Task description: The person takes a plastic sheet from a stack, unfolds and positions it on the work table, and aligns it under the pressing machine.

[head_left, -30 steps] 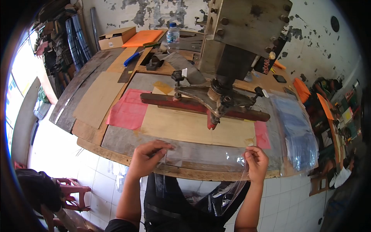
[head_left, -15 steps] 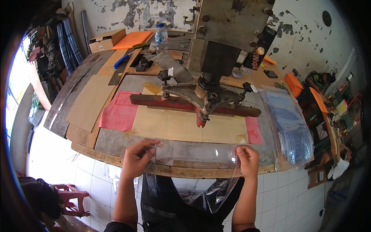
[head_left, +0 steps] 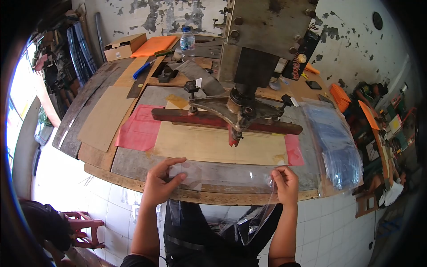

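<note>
At 7 o'clock, the left hand (head_left: 161, 180) has parted its fingers, earlier pinched; at 5 o'clock, the right hand's (head_left: 285, 183) fingers still pinch the clear plastic sheet (head_left: 227, 178), draped over the table's (head_left: 133, 165) 6 o'clock edge.

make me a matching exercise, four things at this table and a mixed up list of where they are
1. clear plastic bottle with blue cap
2. bluish see-through plastic sheets
3. thin clear plastic film
4. flat beige sheet

A. pinched in the bare right hand
B. beneath the long red metal bar
C. lying towards the table's right
D. standing upright towards the back

1-D, 2-C, 3-A, 4-B
</note>
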Available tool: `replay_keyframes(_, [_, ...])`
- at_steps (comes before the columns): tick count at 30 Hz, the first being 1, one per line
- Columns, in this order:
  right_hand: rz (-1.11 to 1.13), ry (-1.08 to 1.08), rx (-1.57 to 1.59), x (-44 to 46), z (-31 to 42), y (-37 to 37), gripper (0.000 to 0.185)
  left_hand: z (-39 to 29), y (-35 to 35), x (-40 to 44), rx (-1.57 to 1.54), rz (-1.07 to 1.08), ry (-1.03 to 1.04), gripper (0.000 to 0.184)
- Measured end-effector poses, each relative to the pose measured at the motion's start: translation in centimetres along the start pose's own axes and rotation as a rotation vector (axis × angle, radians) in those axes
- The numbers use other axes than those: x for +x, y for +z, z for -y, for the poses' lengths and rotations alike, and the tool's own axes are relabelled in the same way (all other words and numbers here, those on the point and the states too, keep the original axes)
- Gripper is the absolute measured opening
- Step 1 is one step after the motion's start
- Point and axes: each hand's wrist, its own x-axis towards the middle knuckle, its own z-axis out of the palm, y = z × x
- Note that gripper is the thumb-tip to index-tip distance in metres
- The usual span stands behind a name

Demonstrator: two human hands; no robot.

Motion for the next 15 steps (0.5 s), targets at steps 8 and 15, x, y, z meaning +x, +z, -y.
replay_keyframes(8, [-0.060,0.014,-0.006,-0.16,-0.22,-0.06,0.015,0.05,-0.03,0.09,-0.056,0.037,0.016,0.042])
replay_keyframes(15, [-0.067,-0.005,-0.016,-0.12,-0.32,-0.02,0.015,-0.15,-0.06,0.03,-0.105,0.036,-0.020,0.045])
